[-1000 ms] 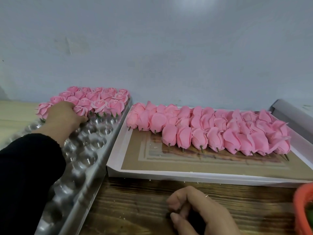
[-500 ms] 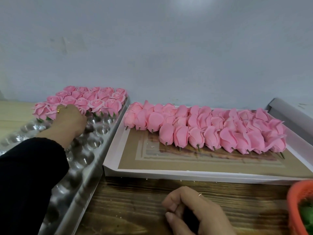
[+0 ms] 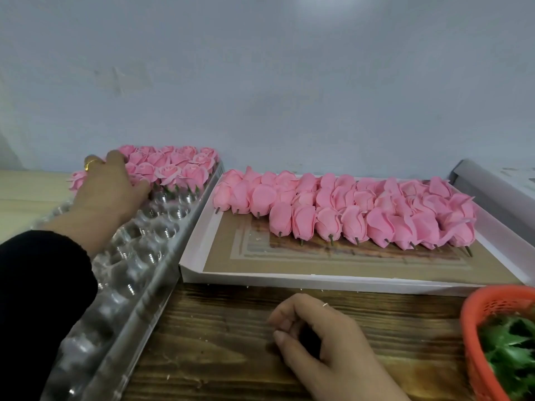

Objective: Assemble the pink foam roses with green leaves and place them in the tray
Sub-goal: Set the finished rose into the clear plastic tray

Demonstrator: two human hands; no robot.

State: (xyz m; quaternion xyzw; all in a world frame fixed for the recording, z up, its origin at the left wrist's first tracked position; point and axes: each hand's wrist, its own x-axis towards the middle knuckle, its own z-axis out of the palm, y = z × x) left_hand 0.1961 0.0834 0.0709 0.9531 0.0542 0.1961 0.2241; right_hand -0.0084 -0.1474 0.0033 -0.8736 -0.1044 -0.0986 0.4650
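a pale wall backs the wooden table i'm working over. my left hand reaches into the far end of the clear plastic tray, fingers spread over the finished roses; i can't tell whether it grips one. my right hand rests loosely curled on the wood, holding nothing i can see. only the tray's far rows are filled, most cups are bare. many unleafed rose heads wait in the flat cardboard box, green leaves in the orange basket. i judge it well under halfway.
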